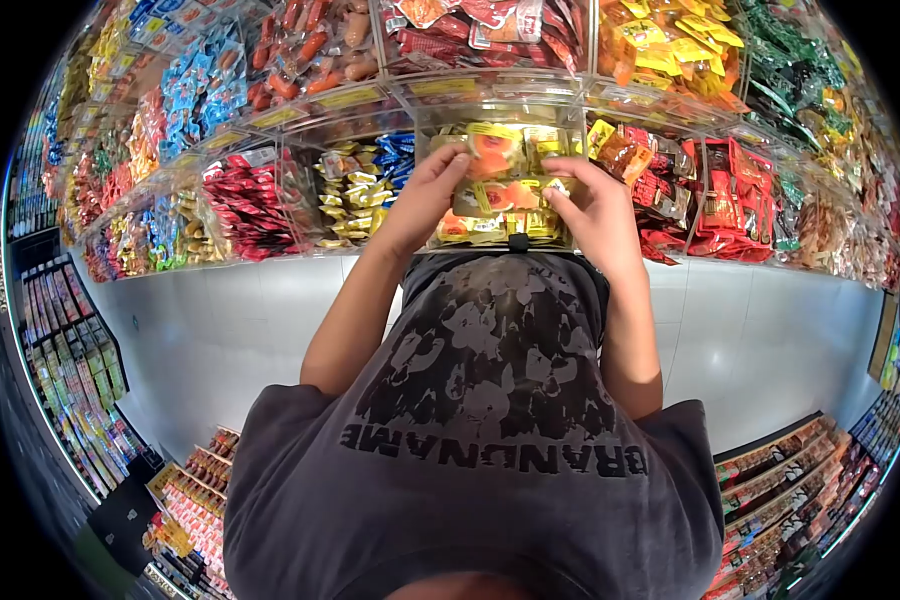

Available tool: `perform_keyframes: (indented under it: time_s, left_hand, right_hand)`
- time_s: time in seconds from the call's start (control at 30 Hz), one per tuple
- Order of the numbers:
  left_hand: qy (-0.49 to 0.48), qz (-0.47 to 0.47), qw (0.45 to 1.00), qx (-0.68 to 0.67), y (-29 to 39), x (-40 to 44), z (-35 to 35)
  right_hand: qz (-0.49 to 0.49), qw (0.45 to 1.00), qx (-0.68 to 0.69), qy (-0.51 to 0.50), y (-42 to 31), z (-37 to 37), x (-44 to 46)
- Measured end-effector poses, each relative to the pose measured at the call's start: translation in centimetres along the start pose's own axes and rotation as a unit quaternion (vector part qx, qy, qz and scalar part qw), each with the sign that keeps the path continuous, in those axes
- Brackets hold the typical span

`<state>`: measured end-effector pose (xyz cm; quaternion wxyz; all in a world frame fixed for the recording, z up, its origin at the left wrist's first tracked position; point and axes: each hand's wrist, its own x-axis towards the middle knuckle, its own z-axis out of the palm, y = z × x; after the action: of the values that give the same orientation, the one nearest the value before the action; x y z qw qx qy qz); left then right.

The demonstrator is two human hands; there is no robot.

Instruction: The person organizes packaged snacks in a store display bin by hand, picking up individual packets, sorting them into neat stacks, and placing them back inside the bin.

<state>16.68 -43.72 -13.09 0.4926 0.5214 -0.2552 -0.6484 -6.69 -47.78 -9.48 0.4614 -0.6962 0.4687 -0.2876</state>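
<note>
My left hand is closed at the left edge of a yellow snack packet with an orange fruit picture. Opposite it, my right hand has thumb and forefinger at the right edge of a similar snack packet just below. Whether these two packets are joined cannot be made out. Both hands are over a clear bin at the middle of the display. More yellow packets lie in the bin beneath them.
Neighbouring bins hold red packets on the left and red packets on the right. Behind rises a tier of bins with yellow packets. Pale floor runs below, and stocked shelves stand at the far left.
</note>
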Motion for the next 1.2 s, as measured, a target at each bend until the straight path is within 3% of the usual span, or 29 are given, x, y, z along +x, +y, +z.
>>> perform_keyframes:
  time_s: [0.07, 0.13, 0.2, 0.27, 0.33, 0.4, 0.47, 0.5, 0.53, 0.63, 0.8, 1.13, 1.2]
  left_hand:
    - [-0.081, 0.015, 0.987, 0.137, -0.5, 0.1, -0.5]
    - [-0.069, -0.016, 0.981, 0.178, -0.4, -0.7, -0.2]
    - [-0.070, 0.040, 0.980, 0.182, -1.6, -0.7, -0.2]
    - [-0.042, 0.038, 0.981, 0.183, -1.0, -1.1, -0.3]
    - [0.053, 0.101, 0.992, 0.054, -1.1, -1.1, -1.2]
    - [0.135, 0.096, 0.986, -0.019, -0.4, -2.0, -2.0]
    - [0.174, 0.121, 0.972, -0.099, -0.5, -2.3, -3.9]
    - [0.191, 0.143, 0.961, -0.142, 0.0, -2.9, -4.1]
    - [0.193, 0.152, 0.956, -0.160, 0.6, -3.8, -4.1]
    - [0.215, 0.182, 0.943, -0.179, 0.3, -4.8, -4.9]
    - [0.207, 0.184, 0.939, -0.203, -0.8, -6.2, -5.2]
    - [0.200, 0.138, 0.946, -0.214, -0.7, -6.6, -6.8]
    - [0.203, 0.133, 0.943, -0.226, 0.0, -6.2, -6.3]
  right_hand:
    - [0.038, 0.999, -0.037, 0.007, -0.7, 0.7, 0.7]
    - [0.034, 0.998, -0.059, -0.009, -1.5, 1.5, 1.3]
    - [-0.110, 0.990, -0.079, 0.032, -0.8, 2.6, 1.9]
    - [-0.138, 0.986, -0.086, 0.023, -0.7, 3.3, 2.4]
    - [-0.081, 0.987, 0.029, 0.134, -0.9, 4.7, 2.6]
    - [-0.049, 0.989, 0.037, 0.133, 1.2, 5.2, 3.3]
    - [-0.001, 0.996, -0.060, 0.067, 3.5, 6.0, 3.7]
    - [-0.084, 0.988, -0.124, 0.040, 5.5, 6.7, 3.9]
    - [-0.062, 0.988, -0.138, -0.013, 5.5, 7.1, 3.9]
    - [-0.115, 0.975, -0.186, -0.049, 7.3, 9.3, 4.5]
    - [-0.070, 0.934, -0.328, -0.121, 7.1, 11.2, 4.8]
    - [-0.067, 0.963, -0.254, -0.055, 8.5, 12.3, 4.1]
    - [-0.049, 0.972, -0.209, -0.096, 8.3, 12.3, 3.7]
